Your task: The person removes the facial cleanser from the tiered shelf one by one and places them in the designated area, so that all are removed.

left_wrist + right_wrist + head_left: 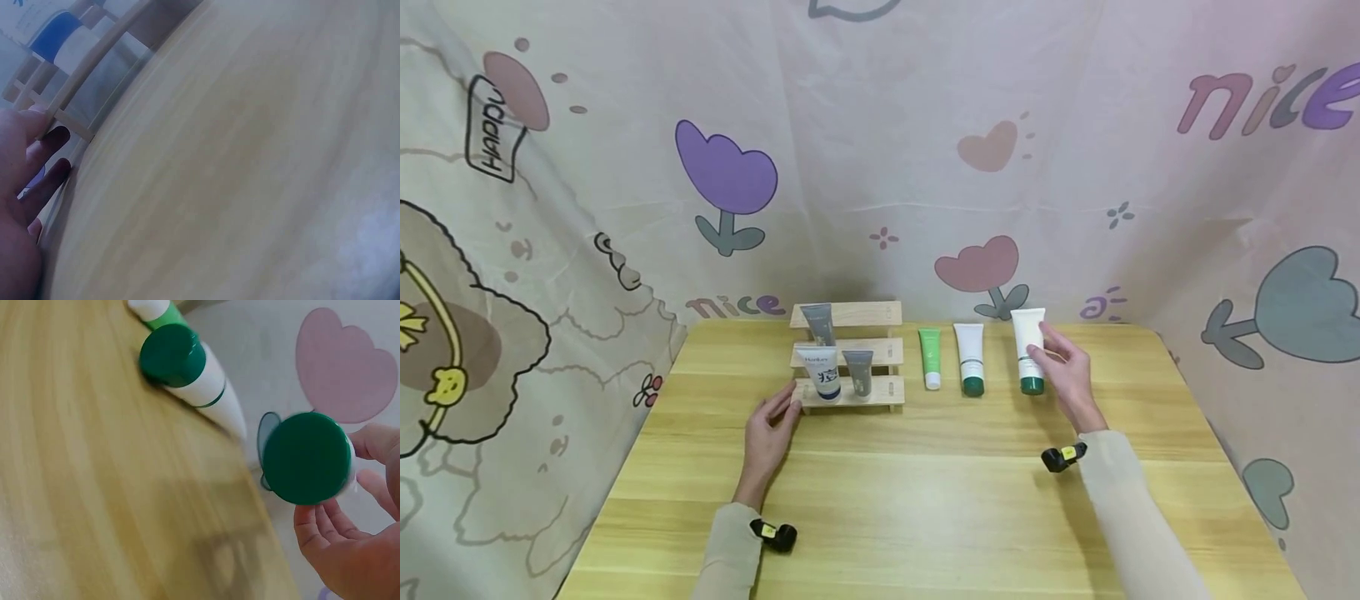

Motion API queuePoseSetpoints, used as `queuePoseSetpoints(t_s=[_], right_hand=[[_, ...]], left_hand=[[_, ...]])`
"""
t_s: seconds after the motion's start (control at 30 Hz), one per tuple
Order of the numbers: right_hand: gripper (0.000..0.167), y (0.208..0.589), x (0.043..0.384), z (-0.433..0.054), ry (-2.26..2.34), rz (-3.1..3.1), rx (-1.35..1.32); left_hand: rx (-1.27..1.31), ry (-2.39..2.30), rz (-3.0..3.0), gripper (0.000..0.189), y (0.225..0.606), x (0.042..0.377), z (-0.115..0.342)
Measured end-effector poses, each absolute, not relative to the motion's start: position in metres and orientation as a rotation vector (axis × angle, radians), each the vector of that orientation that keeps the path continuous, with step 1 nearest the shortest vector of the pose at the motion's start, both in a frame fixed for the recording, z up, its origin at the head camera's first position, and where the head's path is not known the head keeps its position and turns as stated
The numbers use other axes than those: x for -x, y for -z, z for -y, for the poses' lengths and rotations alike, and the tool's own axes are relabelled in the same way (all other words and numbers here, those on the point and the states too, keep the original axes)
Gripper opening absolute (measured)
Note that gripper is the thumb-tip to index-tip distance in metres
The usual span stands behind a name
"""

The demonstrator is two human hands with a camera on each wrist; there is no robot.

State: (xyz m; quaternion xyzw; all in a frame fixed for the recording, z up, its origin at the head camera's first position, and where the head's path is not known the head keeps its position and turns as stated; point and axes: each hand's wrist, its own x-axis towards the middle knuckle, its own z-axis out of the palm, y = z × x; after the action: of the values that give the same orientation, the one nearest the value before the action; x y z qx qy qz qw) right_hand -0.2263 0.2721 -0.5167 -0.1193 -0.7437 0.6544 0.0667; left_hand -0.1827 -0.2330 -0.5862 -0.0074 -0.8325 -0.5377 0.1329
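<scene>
My right hand (1070, 367) grips a white squeeze tube (1028, 342) with a green cap, held clear of the table. The right wrist view shows the tube's round green cap (306, 458) end-on, with fingers around the tube behind it. At the left, my left hand (769, 433) holds the lower left corner of a stepped wooden rack (883, 392). In the left wrist view, its thumb lies at the slat's end, other fingers below. On the rack stand a white tube with a blue cap (822, 372) and two grey tubes, one low (860, 373), one higher (820, 325).
Between the rack and my right hand, a small green tube (931, 354) with a white cap and another white tube with a green cap (971, 358) stand on the wooden table (880, 508). A patterned cloth (865, 167) hangs behind the table and along its sides.
</scene>
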Motion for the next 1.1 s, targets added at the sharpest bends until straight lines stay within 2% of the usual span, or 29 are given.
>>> queuePoseSetpoints(t_s=[0.63,1.1], right_hand=[[0.063,0.552,0.244,-0.277,-1.832,2.435,0.459],[0.055,0.559,0.246,-0.282,-1.429,2.615,0.273]], left_hand=[[0.026,1.556,2.417,0.041,0.587,0.181,0.234],[0.035,1.542,2.416,0.041,0.587,0.182,0.235]])
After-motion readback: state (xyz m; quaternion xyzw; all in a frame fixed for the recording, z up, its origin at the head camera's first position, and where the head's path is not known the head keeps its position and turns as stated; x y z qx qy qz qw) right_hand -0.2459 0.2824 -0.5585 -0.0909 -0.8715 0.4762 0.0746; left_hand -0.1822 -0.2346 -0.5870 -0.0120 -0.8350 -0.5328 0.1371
